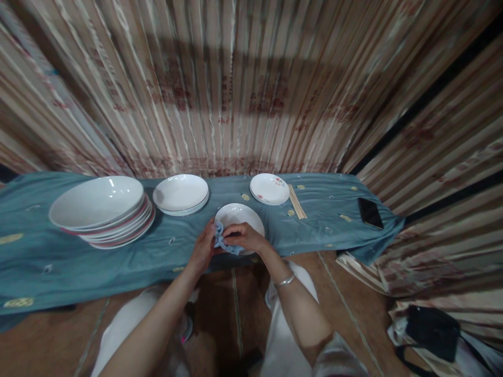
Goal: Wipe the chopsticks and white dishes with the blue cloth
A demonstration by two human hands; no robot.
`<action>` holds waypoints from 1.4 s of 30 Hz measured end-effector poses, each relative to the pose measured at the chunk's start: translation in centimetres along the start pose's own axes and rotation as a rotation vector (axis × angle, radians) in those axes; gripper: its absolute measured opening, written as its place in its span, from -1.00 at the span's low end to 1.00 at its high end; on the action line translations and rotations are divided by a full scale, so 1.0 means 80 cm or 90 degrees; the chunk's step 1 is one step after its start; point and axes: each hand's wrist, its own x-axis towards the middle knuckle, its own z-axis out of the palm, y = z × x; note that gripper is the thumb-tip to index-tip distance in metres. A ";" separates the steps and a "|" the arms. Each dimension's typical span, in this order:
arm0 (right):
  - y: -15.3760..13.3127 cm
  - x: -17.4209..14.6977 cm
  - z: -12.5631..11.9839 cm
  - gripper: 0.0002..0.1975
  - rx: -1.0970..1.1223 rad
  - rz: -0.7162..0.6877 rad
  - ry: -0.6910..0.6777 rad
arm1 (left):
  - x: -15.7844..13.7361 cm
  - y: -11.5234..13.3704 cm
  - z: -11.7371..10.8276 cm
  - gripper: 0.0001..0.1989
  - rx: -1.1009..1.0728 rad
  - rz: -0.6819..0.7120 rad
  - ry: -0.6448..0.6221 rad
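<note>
A white plate [245, 213] lies at the near edge of the cloth-covered table, in front of me. My left hand [205, 242] grips its left rim, the thumb up near a light blue cloth [220, 234]. My right hand [247, 236] is closed on that cloth, pressing it against the left part of the plate. Parts of the plate's near side are hidden by the cloth and my right hand. A silver bangle [285, 280] circles my right wrist.
A tall stack of large white plates [100, 201] stands at the left, with a lower stack [181, 191] beside it. Behind to the right are small flowered plates [269, 187], wooden chopsticks [297, 202] and a black phone [370, 212]. A dark bag [432, 332] lies at lower right.
</note>
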 end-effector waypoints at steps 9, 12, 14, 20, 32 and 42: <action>-0.001 -0.026 -0.022 -0.71 -0.094 0.030 -0.075 | 0.001 0.002 0.002 -0.40 0.059 0.000 0.009; 0.000 -0.037 -0.029 -0.75 -0.137 0.042 -0.082 | 0.003 0.001 0.001 -0.37 0.061 0.003 0.016; 0.000 -0.045 -0.034 -0.79 -0.176 0.055 -0.075 | 0.004 0.000 0.000 -0.36 0.059 0.004 0.011; -0.005 -0.065 -0.049 -0.88 -0.284 0.068 -0.052 | 0.005 0.001 0.000 -0.37 0.064 0.000 0.023; -0.015 -0.079 -0.053 -0.90 -0.498 0.038 0.044 | 0.005 0.004 0.000 -0.38 0.059 -0.003 0.021; -0.010 -0.076 -0.053 -0.88 -0.653 0.061 0.174 | 0.002 0.007 0.004 -0.38 0.076 0.001 0.020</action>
